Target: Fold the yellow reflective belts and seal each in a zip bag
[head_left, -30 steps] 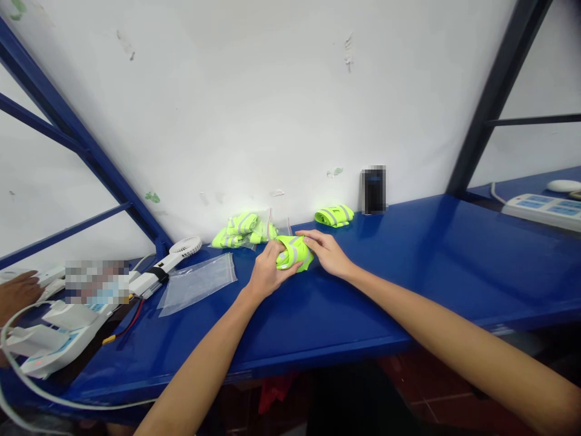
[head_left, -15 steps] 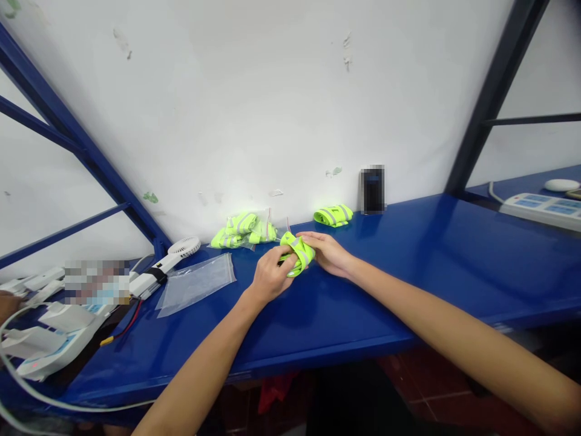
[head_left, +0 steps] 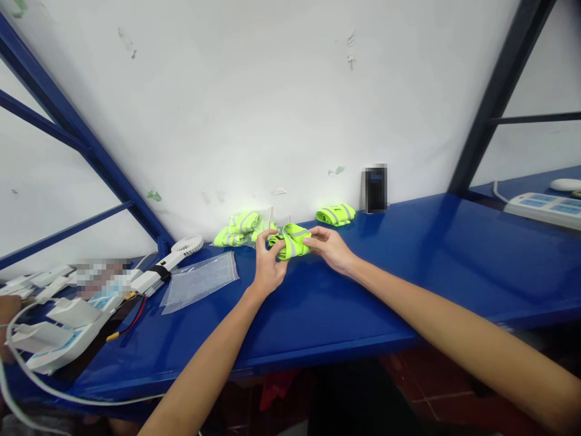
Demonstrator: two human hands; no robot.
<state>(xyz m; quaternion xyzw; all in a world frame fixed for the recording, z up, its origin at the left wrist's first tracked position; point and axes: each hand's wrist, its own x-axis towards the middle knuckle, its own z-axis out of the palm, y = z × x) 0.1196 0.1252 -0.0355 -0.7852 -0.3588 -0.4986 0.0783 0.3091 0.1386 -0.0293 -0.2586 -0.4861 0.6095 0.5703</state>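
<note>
While both hands grip it, the neon-yellow fabric bundle with grey stripes curls loosely, looped on top.

The yellow strap you hold looks like pliable cloth, matt with smoother grey striping. Under it, your table wears a smooth, glossy blue finish — it throws back soft reflections. To your left you have a thin, clear plastic bag and a hard white plastic fan; you face a matt wall — rough where it flakes.
</note>
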